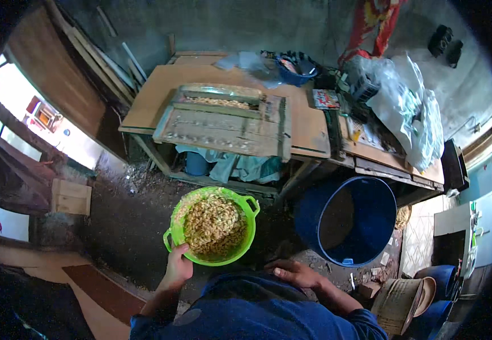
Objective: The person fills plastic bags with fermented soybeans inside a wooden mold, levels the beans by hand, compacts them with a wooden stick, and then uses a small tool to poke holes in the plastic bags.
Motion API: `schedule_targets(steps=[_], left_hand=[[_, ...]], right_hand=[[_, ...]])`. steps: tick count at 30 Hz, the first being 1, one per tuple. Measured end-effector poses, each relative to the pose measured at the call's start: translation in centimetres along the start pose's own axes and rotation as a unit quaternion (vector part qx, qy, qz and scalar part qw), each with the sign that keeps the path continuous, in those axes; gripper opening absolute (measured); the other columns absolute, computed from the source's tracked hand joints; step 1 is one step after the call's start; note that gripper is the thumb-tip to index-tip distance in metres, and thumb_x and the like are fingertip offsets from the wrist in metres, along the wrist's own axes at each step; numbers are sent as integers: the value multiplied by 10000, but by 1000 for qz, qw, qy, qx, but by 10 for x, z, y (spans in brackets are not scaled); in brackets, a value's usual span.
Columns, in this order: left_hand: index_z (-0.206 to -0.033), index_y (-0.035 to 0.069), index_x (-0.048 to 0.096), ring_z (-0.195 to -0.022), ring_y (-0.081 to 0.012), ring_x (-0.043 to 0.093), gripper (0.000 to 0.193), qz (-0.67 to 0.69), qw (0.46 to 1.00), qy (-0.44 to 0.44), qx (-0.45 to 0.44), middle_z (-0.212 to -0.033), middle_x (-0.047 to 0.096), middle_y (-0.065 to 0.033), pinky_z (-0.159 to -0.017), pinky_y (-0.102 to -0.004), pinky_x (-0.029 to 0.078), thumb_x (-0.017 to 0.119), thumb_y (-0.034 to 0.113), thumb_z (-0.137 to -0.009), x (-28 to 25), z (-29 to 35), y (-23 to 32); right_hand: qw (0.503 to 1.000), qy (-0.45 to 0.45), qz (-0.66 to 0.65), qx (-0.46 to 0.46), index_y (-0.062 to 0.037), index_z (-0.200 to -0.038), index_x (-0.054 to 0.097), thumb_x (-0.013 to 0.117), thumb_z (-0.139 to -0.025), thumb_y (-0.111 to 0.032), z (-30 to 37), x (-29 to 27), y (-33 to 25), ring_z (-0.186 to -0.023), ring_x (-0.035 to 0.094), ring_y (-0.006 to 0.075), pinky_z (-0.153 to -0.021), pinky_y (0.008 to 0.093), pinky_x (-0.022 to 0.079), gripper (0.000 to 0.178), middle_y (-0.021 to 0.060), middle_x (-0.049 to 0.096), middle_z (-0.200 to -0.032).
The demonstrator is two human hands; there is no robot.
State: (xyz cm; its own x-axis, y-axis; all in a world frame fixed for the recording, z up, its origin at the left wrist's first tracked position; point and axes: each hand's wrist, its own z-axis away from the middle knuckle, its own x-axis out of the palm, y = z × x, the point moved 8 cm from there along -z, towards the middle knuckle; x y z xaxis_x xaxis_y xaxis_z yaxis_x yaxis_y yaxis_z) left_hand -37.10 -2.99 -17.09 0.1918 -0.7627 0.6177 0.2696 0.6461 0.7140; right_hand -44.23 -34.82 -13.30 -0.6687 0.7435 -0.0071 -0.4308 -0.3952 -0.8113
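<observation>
My left hand is closed on the near left rim of a lime-green two-handled basin, by its left handle. The basin is tilted and heaped with small pale-brown pieces, whose kind I cannot make out; some cling to its far left wall. To the right of the basin, my right hand hangs low in front of my body, fingers stretched to the left and nothing seen in it. Beyond the basin, a worn wooden board frame lies on the table, with similar pale pieces in its slot.
The wooden table stands against the far wall. A large open blue barrel is at the right, below a side table with plastic bags. Behind the board sits a blue bowl. Planks lean at the left, near a bright doorway.
</observation>
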Motion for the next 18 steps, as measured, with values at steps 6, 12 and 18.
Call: schedule_targets(steps=[6, 12, 18], left_hand=[[-1441, 79, 456, -1283, -314, 533, 596, 48, 998, 14, 27, -1383, 570, -106, -1107, -487, 396, 562, 258, -883, -23, -5, 39], [-1433, 25, 448, -1301, -318, 517, 621, 75, 997, 0, 24, -1396, 556, -137, -1112, -493, 384, 577, 261, -874, 11, -38, 76], [-1478, 32, 399, -1316, -373, 500, 736, 39, 999, 26, 23, -1438, 515, -178, -1126, -531, 373, 619, 284, -821, 33, -93, 115]], right_hand=[[986, 131, 1, -99, -3, -1376, 525, 654, -955, -410, -50, -26, -40, -1224, 589, 290, -1048, 400, 450, 600, 196, 622, -1295], [974, 133, -34, -179, -1, -1410, 466, 774, -882, -293, -98, -64, -116, -1242, 565, 277, -1057, 389, 444, 678, 186, 591, -1313], [958, 112, -35, -260, -12, -1486, 362, 840, -809, -298, -170, -117, -161, -1305, 507, 322, -1101, 428, 413, 877, 214, 496, -1412]])
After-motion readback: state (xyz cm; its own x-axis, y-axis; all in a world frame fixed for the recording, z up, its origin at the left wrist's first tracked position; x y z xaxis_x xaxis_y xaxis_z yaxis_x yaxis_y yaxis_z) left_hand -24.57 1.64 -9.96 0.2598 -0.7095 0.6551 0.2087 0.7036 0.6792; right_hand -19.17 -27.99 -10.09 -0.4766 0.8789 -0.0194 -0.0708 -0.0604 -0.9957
